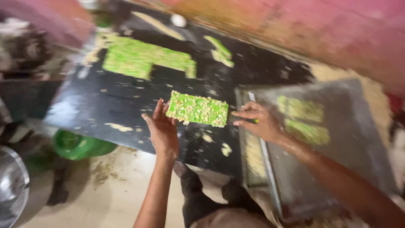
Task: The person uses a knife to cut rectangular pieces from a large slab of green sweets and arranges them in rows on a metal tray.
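A black surface [105,105] carries a large green slab [135,59] at 11 o'clock. A metal tray [337,169] lies at 3 o'clock. A green nut-studded bar [197,109], lifted at centre, is clamped endwise between left hand [162,128] and right hand [259,122]; level transfer is judged required.

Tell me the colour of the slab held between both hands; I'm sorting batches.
Bright green, speckled with pale nut-like bits: the slab, clearest in the head view.

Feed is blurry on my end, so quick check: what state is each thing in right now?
Green nut slab piece: lifted off the slab, held at both ends.
Left hand: gripping its left end.
Right hand: gripping its right end.
Large green sheet: flat, partly cut away.
Metal tray: holding two green pieces.
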